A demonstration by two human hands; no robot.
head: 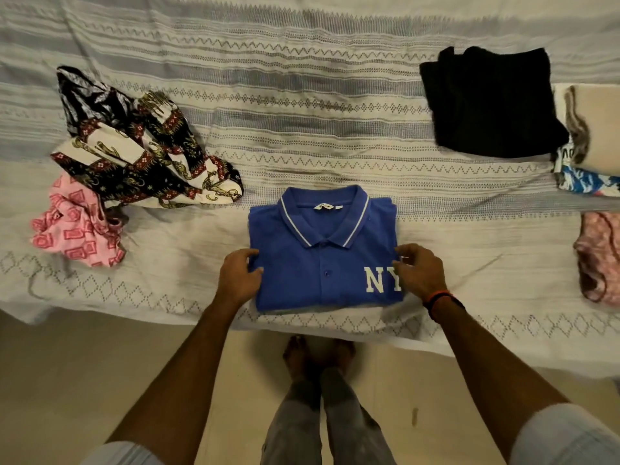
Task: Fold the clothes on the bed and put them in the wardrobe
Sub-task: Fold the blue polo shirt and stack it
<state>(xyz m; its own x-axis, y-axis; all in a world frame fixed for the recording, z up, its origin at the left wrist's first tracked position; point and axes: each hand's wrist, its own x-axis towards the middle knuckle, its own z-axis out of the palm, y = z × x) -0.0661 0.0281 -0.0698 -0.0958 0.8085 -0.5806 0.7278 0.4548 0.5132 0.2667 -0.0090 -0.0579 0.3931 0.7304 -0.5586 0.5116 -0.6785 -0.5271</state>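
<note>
Lying folded, blue polo shirt (322, 260) between left hand (239, 280); right hand (421, 275).

Both bare arms extended toward 12 o'clock, slightly converging. Left hand (239, 280) palm down, fingers loosely curled toward 3 o'clock. Right hand (420, 274) mirrors it, fingers toward 9 o'clock; band on wrist.
</note>
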